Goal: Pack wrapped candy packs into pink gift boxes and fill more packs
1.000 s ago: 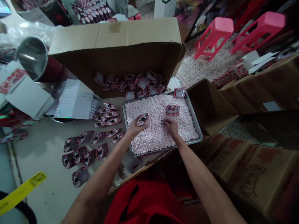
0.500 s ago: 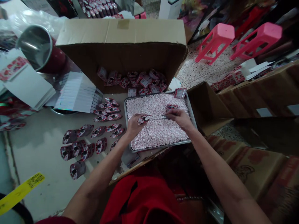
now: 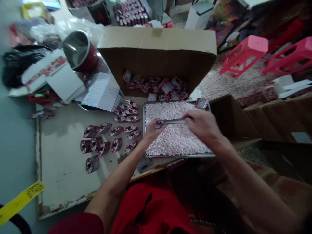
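A metal tray full of small pink and white candies lies on the board in front of me. Over it, my left hand is closed on a small red patterned pouch, its mouth facing right. My right hand grips a metal scoop whose tip rests at the pouch's mouth. Several opened pouches lie in rows to the left of the tray.
A large cardboard box lying on its side behind the tray holds several filled pouches. A red metal can, flat white cartons and a black bag lie at the left. Pink stools stand on the floor at right.
My right hand lifted off the candies with the scoop and brought it to the pouch in my left hand. The camera view swung left.
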A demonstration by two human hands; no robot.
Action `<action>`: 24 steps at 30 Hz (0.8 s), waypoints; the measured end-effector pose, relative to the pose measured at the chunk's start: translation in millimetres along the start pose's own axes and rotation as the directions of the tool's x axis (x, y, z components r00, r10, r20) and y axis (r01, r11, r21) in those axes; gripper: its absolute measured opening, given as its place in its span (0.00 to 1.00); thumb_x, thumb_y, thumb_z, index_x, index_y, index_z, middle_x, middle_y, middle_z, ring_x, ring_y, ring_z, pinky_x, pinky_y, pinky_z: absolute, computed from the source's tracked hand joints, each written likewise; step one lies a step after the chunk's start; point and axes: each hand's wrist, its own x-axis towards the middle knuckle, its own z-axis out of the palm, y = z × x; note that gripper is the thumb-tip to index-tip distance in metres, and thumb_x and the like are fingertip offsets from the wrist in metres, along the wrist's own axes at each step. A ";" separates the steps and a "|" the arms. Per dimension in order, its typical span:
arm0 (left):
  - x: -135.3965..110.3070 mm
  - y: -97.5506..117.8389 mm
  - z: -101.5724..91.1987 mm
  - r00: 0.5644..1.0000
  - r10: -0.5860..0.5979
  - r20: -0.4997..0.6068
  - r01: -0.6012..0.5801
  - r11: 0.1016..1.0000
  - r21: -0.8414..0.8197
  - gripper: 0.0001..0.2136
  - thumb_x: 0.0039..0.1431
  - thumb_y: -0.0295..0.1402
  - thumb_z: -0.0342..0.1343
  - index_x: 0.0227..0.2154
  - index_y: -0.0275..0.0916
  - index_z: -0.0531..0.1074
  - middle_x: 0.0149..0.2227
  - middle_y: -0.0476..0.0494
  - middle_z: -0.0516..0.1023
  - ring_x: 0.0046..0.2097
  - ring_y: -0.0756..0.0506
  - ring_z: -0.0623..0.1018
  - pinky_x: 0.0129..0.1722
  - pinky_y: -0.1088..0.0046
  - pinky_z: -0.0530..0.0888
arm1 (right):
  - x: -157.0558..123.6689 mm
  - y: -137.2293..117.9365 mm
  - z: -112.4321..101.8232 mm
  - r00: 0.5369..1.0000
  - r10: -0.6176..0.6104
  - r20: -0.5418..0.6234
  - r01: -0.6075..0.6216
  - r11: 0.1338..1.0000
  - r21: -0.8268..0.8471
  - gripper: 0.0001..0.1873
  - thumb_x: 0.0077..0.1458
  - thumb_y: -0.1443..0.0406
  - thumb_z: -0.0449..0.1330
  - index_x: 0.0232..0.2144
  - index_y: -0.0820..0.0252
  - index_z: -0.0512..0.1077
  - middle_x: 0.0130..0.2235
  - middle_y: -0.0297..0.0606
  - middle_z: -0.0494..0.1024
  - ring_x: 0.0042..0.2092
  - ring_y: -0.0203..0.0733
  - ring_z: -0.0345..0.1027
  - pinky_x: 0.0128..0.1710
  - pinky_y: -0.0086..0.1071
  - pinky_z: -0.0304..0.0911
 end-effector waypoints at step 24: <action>258.0 -14.4 -123.1 0.980 0.102 0.169 -0.191 0.705 0.683 0.17 0.46 0.34 0.70 0.42 0.40 0.80 0.46 0.35 0.83 0.54 0.32 0.78 0.58 0.61 0.70 | -22.1 144.0 168.4 0.890 0.398 0.223 -0.449 0.676 0.584 0.18 0.46 0.47 0.66 0.28 0.54 0.81 0.28 0.39 0.80 0.33 0.48 0.72 0.37 0.40 0.67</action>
